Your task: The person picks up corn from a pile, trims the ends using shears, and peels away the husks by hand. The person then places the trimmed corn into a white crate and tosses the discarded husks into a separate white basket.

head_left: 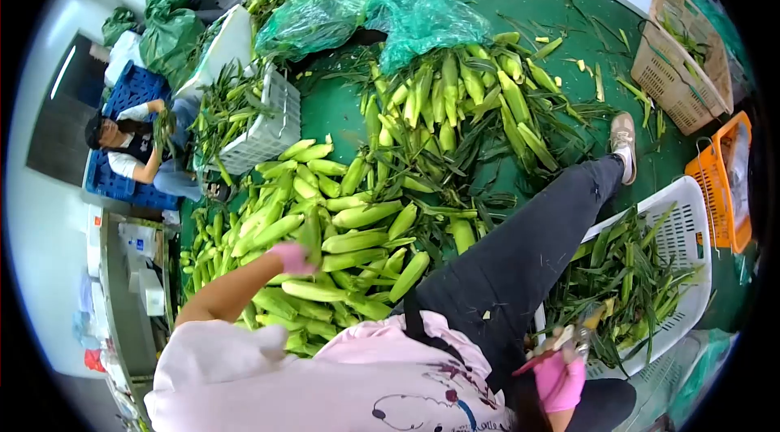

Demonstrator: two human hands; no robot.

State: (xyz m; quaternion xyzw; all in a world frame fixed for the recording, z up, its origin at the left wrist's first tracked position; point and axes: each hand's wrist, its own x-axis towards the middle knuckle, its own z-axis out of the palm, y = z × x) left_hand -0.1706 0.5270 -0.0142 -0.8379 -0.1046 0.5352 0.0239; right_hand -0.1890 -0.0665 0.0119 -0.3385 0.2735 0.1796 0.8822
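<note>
My left hand (294, 260), in a pink glove and blurred, is over the pile of green corn ears (357, 238), at the end of an upright ear; whether it grips that ear cannot be made out. My right hand (561, 379), also gloved in pink, is closed round a tool with a reddish handle (532, 363) and a metal part, beside a white basket (705, 269) of green husks and leaves (621, 286). More unhusked corn (443, 91) lies beyond the pile, partly under green plastic (422, 21).
A person (134, 143) sits on blue crates (106, 180) at the left, near a white crate (280, 119) of leaves. Tan (678, 74) and orange (707, 188) baskets stand at the right. My leg stretches over the green floor (329, 111).
</note>
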